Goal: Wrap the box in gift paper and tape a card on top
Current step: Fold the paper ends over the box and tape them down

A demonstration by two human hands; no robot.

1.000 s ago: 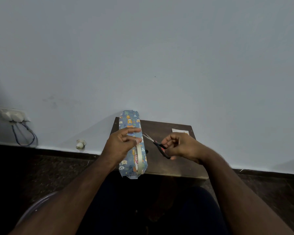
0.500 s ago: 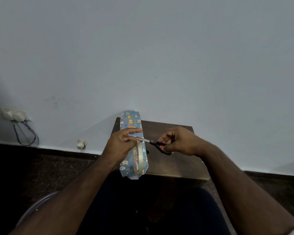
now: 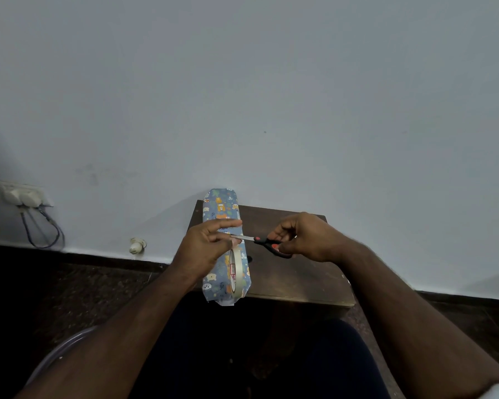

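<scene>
A long box wrapped in blue animal-print gift paper lies along the left edge of a small dark wooden table. A roll of pale tape hangs on edge over the box's near half. My left hand holds up a strip pulled from the roll, index finger stretched out above it. My right hand grips black scissors with red inside the handles, and their blades meet the strip beside my left fingers. The card is hidden behind my right hand.
The table stands against a pale wall. A socket with a looped cable is on the wall at the left, and a small white fitting sits at the skirting. Dark floor surrounds the table; my legs are below its near edge.
My right hand moved left with the scissors, bringing the blades from open and apart onto the tape strip at my left fingers. It now covers the white card at the table's back.
</scene>
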